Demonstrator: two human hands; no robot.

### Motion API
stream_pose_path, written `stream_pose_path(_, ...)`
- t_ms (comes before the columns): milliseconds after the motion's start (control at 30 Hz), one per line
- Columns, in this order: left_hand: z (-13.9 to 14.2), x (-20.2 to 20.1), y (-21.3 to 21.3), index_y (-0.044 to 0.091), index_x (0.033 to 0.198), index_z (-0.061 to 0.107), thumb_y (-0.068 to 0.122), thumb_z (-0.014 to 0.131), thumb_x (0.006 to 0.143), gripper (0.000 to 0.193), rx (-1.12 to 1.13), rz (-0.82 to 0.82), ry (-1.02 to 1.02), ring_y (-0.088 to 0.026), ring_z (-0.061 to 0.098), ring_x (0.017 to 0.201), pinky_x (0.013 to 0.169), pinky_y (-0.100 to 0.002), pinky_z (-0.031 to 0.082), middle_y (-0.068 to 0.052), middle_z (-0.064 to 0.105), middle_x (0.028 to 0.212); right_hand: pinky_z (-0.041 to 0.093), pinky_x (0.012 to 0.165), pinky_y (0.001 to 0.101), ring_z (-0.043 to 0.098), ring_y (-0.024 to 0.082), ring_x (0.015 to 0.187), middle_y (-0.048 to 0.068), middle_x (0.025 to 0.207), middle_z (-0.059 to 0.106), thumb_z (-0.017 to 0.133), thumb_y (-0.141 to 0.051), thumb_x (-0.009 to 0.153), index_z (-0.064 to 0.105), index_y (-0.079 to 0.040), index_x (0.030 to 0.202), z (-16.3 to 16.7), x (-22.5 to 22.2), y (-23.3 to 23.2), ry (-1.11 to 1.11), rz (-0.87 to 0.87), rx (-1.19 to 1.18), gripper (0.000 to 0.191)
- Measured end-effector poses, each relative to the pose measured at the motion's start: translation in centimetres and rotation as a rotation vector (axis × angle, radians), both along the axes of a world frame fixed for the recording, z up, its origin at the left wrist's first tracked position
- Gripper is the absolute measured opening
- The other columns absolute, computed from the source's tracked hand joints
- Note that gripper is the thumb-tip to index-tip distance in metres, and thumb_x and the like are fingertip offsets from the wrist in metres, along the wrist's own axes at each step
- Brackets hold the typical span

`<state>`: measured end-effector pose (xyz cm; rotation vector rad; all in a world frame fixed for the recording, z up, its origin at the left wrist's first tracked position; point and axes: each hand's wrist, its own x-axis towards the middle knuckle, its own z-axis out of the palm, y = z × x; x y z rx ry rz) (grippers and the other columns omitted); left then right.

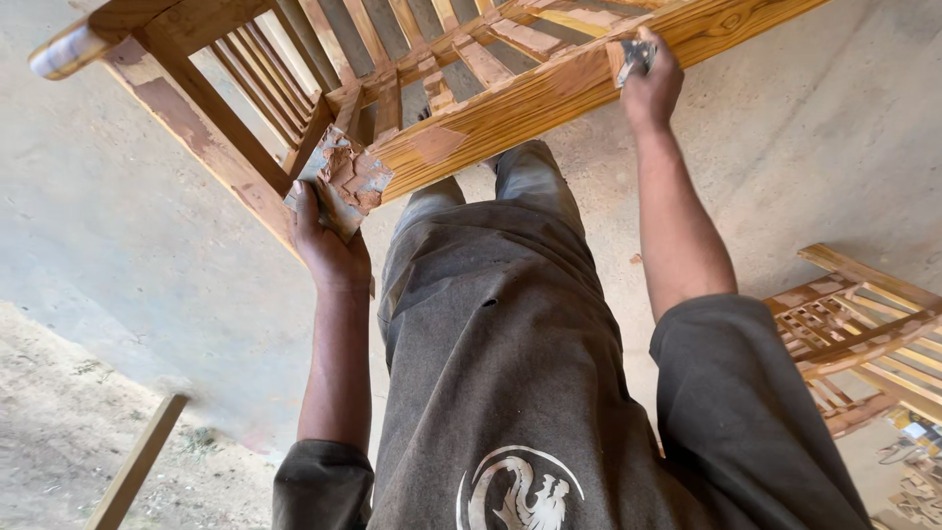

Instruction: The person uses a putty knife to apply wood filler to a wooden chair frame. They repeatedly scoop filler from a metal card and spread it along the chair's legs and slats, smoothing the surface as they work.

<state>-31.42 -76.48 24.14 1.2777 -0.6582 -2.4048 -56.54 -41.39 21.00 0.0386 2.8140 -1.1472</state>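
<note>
A slatted wooden furniture frame (pixel 510 98), with patches of reddish filler on its rails, stands in front of me at the top of the head view. My left hand (pixel 329 245) grips a flat board (pixel 343 182) smeared with reddish-brown putty, held against the frame's corner post. My right hand (pixel 650 83) is closed on a small metal scraper (pixel 636 54) whose blade presses on the frame's long front rail. My grey shirt and trousers fill the lower middle of the view.
A concrete floor (pixel 814 147) lies under everything. A second slatted wooden frame (pixel 863 339) rests on the floor at the right. A loose wooden batten (pixel 137 461) lies on sandy ground at the lower left.
</note>
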Motion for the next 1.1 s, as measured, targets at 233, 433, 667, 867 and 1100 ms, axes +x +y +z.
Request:
stream_pose_path(233, 0.8, 1.7, -0.7, -0.002, 0.132, 0.058, 0.03, 0.057, 0.107, 0.04, -0.075, -0.026, -0.025, -0.022, 0.066, 0.116, 0.101, -0.037, 0.056, -0.012, 0.067, 0.124, 0.059, 0.072, 0.0295, 0.074, 0.022, 0.096, 0.011, 0.116, 0.077, 0.065, -0.01, 0.107, 0.072, -0.01, 0.126, 0.2, -0.3, 0.0, -0.384, -0.133, 0.027, 0.02)
stream_pose_path(433, 0.5, 2.7, 0.0, -0.002, 0.136, 0.055, 0.03, 0.055, 0.108, 0.042, -0.089, 0.0, -0.065, -0.022, 0.064, 0.12, 0.104, -0.037, 0.055, -0.013, 0.064, 0.128, 0.065, 0.081, 0.0313, 0.068, 0.03, 0.12, 0.021, 0.141, 0.065, 0.051, 0.013, 0.093, 0.056, -0.004, 0.142, -2.1, 2.8, -3.5, 0.121, 0.111, 0.447, 0.053)
stream_pose_path(667, 0.9, 1.4, 0.8, -0.001, 0.139, 0.052, 0.028, 0.054, 0.106, 0.044, -0.081, -0.053, 0.054, -0.023, 0.064, 0.125, 0.11, -0.04, 0.054, -0.013, 0.063, 0.134, 0.058, 0.077, 0.0336, 0.07, 0.03, 0.115, 0.022, 0.14, 0.064, 0.063, -0.008, 0.091, 0.055, 0.001, 0.144, -1.0, 9.7, -9.7, 0.007, 0.576, 0.389, 0.055)
stream_pose_path(867, 1.3, 0.7, 0.4, 0.0, 0.138, 0.054, 0.03, 0.054, 0.107, 0.042, -0.027, -0.021, 0.023, -0.021, 0.064, 0.123, 0.107, -0.038, 0.053, -0.012, 0.064, 0.131, 0.058, 0.065, 0.0279, 0.074, 0.021, 0.099, 0.013, 0.126, 0.075, 0.055, 0.003, 0.102, 0.063, -0.01, 0.141, 1.2, 2.1, -1.2, -0.063, 0.034, 0.312, 0.042)
stream_pose_path(1100, 1.0, 1.9, 0.0, -0.003, 0.136, 0.056, 0.031, 0.056, 0.109, 0.043, -0.093, -0.04, 0.013, -0.022, 0.065, 0.12, 0.105, -0.038, 0.054, -0.013, 0.065, 0.128, 0.065, 0.073, 0.0328, 0.075, 0.023, 0.099, 0.012, 0.12, 0.074, 0.054, 0.013, 0.089, 0.06, -0.011, 0.143, -1.2, 4.2, -5.3, -0.083, 0.079, 0.363, 0.06)
